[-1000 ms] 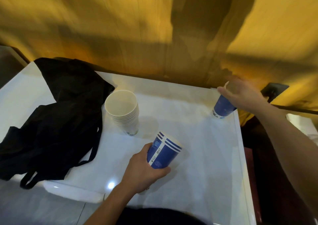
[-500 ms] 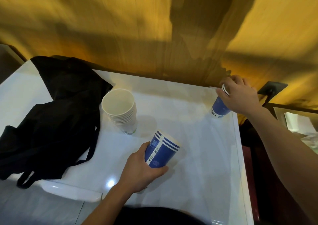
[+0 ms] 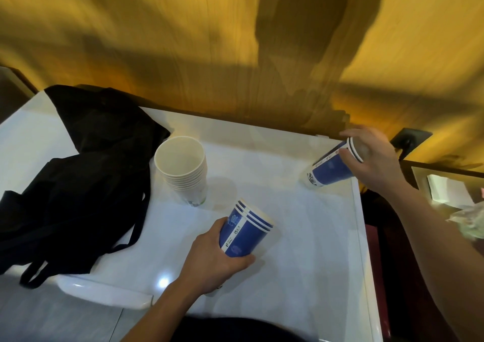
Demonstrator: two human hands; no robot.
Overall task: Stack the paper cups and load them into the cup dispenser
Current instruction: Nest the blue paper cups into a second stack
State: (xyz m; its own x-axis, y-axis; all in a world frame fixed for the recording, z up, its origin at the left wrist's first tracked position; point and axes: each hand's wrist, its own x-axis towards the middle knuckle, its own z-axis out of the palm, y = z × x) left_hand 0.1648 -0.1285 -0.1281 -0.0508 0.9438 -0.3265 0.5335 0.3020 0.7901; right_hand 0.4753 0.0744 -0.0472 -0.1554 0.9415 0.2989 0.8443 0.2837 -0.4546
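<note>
My left hand (image 3: 214,259) grips a nested blue stack (image 3: 243,233) mid-bench; my right hand (image 3: 372,158) tilts another blue stack (image 3: 331,169) off the far-right corner, presumably to nest them.

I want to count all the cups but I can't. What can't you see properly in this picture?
Head view:
- Blue paper cups in the left hand: fingers cover the lower part, so the count is uncertain.
- Blue paper cups in the right hand: palm hides the mouth.
- Cup dispenser: not in view.
- Print on the white paper cup stack: too small.
</note>
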